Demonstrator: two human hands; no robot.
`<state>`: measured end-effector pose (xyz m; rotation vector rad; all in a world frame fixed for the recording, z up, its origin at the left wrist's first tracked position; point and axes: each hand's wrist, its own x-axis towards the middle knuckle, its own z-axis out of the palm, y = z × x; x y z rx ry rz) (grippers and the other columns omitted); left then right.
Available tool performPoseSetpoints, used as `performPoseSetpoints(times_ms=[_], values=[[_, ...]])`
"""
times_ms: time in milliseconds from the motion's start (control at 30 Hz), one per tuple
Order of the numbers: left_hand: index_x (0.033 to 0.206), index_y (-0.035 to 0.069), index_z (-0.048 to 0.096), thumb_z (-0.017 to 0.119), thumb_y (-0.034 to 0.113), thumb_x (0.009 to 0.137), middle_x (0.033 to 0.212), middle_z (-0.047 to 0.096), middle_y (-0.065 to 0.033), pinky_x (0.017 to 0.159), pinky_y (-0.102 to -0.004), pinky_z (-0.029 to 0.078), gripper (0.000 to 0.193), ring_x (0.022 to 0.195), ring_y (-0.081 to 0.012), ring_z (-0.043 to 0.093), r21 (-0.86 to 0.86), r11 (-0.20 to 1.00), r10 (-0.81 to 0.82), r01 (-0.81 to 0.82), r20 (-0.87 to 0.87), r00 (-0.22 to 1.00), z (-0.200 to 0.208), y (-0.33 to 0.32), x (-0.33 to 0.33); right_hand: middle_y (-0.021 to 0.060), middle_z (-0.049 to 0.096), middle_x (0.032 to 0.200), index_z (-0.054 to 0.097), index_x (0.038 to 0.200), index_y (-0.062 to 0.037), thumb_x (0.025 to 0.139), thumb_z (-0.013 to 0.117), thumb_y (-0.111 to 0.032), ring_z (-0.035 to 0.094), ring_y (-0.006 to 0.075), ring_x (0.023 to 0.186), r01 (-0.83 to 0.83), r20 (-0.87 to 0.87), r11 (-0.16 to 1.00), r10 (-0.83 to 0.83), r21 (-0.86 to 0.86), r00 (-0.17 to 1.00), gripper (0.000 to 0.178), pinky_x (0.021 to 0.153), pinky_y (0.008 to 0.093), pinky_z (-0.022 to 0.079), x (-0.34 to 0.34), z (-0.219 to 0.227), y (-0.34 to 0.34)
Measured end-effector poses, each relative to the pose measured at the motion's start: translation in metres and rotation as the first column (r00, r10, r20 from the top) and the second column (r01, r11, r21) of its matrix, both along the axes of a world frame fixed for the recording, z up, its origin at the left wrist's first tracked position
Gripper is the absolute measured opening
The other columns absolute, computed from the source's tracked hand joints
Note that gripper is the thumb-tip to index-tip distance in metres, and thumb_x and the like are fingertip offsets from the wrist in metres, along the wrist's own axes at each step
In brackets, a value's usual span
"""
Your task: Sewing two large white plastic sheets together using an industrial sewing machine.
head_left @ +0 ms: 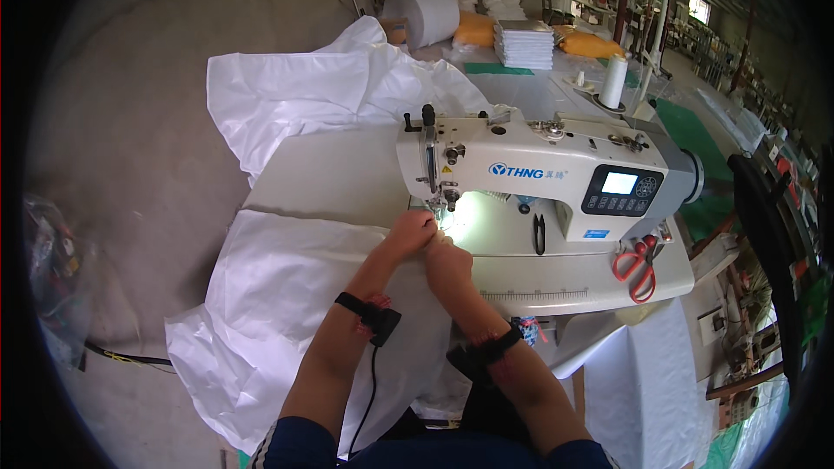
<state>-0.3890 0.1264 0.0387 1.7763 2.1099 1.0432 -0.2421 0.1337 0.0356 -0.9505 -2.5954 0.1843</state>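
My left hand (412,233) and my right hand (448,264) meet just in front of the needle area of a white sewing machine (521,155). Both have their fingers drawn together in a pinch, nearly touching each other. Whatever lies between the fingertips is too small and too brightly lit to make out. A white sheet of woven-looking material (295,269) spreads beneath my left forearm and hangs over the table's front left edge. The machine's lamp throws a bright glow right beside my fingers.
Right of my hands, black thread snips (539,234) and red-handled scissors (641,271) lie on the sewing table (530,295). More white material (304,91) is heaped behind on the left. A thread cone (614,82) stands behind the machine, near a stack of folded white sheets (524,43).
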Motion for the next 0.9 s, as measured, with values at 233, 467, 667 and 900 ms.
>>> performPoseSetpoints(times_ms=[233,467,667,900], values=[[0.096,0.009,0.064,0.059,0.019,0.082,0.100,0.063,-0.0109,0.086,-0.0436,0.044,0.017,0.098,-0.0317,0.056,0.038,0.972,0.233,-0.231,-0.247,0.940,-0.002,-0.010,0.019,0.0086,0.064,0.082,0.054,0.117,0.0052,0.083,0.053,-0.011,0.067,0.0218,0.067,0.065,0.020,0.997,-0.066,0.033,0.998,0.038,0.056,0.0317,0.053,0.006,0.009,-0.013],[0.102,0.007,0.064,0.061,0.012,0.078,0.103,0.064,-0.0101,0.088,-0.0415,0.045,0.025,0.100,-0.0294,0.058,0.231,0.970,0.016,0.081,-0.388,0.922,0.002,-0.042,0.042,0.0100,0.064,0.081,0.057,0.110,0.0043,0.082,0.053,-0.011,0.067,0.0242,0.069,0.026,0.068,0.995,-0.020,-0.097,0.998,0.032,0.058,0.0329,0.053,0.007,0.013,-0.012],[0.111,0.006,0.063,0.062,0.008,0.078,0.116,0.060,-0.0105,0.094,-0.0364,0.045,0.033,0.107,-0.0284,0.057,0.223,0.964,-0.075,0.146,-0.296,0.952,-0.007,-0.036,0.016,0.0113,0.064,0.085,0.058,0.111,0.0025,0.083,0.053,-0.012,0.067,0.0259,0.071,0.057,-0.185,0.998,-0.064,-0.040,0.981,0.032,0.059,0.0354,0.053,0.005,0.004,-0.024],[0.107,0.006,0.064,0.059,0.004,0.080,0.110,0.060,-0.0099,0.089,-0.0361,0.047,0.028,0.104,-0.0284,0.057,0.229,0.963,-0.072,0.144,-0.297,0.952,-0.009,-0.025,0.011,0.0085,0.064,0.082,0.052,0.119,0.0093,0.080,0.056,-0.011,0.068,0.0214,0.067,0.064,-0.075,0.993,-0.072,-0.103,0.995,0.044,0.055,0.0302,0.052,-0.001,0.012,-0.015]])
